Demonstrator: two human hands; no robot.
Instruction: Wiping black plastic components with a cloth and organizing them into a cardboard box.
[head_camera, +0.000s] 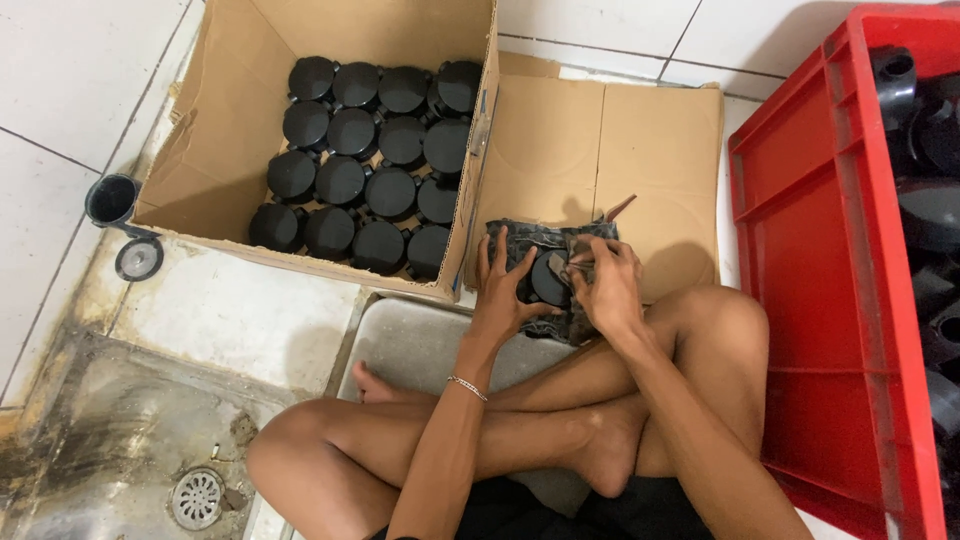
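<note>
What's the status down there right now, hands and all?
Left hand and right hand both grip a round black plastic cap wrapped in a dark grey cloth. Brown cardboard box of matching caps alongside. Nothing blocking.

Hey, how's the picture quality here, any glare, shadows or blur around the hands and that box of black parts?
Head view: even, soft light; faint sheen on the black round parts in the cardboard box; soft shadow under the left hand and right hand on the cloth; slight blur at the fingers; wide-angle bending at the red crate.

Sixteen black caps (365, 160) fill one cardboard box (210, 170) beyond the fingers; one cap (548, 280) between them; one red crate (830, 250).
</note>
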